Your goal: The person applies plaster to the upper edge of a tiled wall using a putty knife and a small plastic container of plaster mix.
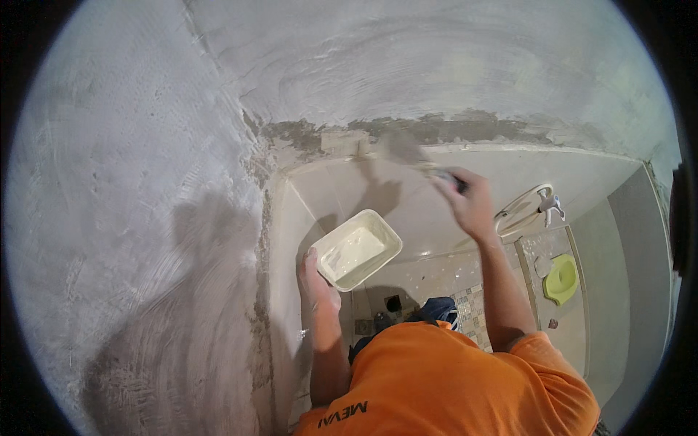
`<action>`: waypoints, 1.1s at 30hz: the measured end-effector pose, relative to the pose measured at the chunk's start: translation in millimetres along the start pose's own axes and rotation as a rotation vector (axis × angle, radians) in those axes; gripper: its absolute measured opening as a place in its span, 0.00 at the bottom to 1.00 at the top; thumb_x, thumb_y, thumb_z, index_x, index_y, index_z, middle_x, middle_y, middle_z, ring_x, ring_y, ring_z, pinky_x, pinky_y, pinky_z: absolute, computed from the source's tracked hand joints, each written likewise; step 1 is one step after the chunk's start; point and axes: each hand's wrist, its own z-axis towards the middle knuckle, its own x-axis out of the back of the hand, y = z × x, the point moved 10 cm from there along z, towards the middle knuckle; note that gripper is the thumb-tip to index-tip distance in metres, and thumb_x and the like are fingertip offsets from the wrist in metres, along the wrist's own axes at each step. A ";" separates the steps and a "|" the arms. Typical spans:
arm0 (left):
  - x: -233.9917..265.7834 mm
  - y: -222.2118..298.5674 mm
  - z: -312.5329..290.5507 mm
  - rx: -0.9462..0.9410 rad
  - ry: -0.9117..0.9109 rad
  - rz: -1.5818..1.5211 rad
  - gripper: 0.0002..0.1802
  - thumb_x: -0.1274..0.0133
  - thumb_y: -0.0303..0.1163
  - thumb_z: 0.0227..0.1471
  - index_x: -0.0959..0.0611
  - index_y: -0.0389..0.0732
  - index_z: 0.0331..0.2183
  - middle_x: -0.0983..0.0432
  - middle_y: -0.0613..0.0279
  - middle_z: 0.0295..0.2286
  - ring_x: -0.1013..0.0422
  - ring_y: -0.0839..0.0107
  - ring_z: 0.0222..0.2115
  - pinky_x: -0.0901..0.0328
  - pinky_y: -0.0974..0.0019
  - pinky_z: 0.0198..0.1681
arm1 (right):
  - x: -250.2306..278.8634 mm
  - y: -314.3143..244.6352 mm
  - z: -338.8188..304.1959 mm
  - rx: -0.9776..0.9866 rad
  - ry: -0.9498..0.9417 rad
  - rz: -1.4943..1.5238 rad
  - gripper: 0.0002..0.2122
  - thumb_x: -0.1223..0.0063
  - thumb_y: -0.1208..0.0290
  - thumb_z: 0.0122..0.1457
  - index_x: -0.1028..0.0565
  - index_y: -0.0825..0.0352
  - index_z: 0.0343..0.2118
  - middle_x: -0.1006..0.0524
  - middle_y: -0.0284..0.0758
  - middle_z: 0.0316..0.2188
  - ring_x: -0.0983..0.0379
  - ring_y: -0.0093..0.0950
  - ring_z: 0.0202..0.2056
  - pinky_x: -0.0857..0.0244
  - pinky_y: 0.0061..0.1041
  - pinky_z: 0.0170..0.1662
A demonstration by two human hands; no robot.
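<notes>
My left hand grips the lower left side of a cream rectangular tub with wet, pale filler inside. The tub is held out in front of me, its open top toward my view. My right hand is closed on the dark handle of a putty knife. The wide blade is smeared by motion. It lies over a rough, bare grey strip along the top edge of the wall panelling, left of my right hand. Whether it touches the wall, I cannot tell.
Skim-coated grey walls meet in a corner at the left. Glossy panels cover the lower wall. A tap with a hose is mounted at the right, above a yellow-green squat toilet pan. Below lies a mosaic floor with a dark drain.
</notes>
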 end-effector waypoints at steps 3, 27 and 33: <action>-0.1 -7.6 5.1 0.025 0.006 -0.042 0.22 0.47 0.43 0.60 0.22 0.35 0.48 0.23 0.53 0.44 0.26 0.60 0.47 0.32 0.58 0.53 | -34.0 -12.1 30.4 0.039 -0.058 -0.086 0.19 0.35 0.57 0.57 0.18 0.74 0.35 0.21 0.48 0.24 0.27 0.35 0.23 0.34 0.36 0.32; -15.1 11.0 -24.0 0.041 -0.055 0.012 0.28 0.55 0.48 0.65 0.25 0.35 0.55 0.25 0.51 0.51 0.27 0.55 0.52 0.34 0.53 0.58 | 57.2 182.7 -0.2 -0.562 0.438 0.433 0.12 0.47 0.65 0.66 0.30 0.64 0.48 0.31 0.27 0.20 0.36 0.18 0.17 0.43 0.22 0.18; -3.7 -14.9 -6.5 0.076 -0.069 0.000 0.29 0.51 0.48 0.63 0.25 0.34 0.55 0.25 0.51 0.52 0.28 0.56 0.53 0.34 0.54 0.58 | -109.9 58.9 -17.3 -0.358 -0.038 0.039 0.21 0.46 0.62 0.61 0.31 0.77 0.48 0.25 0.54 0.38 0.28 0.51 0.41 0.34 0.45 0.44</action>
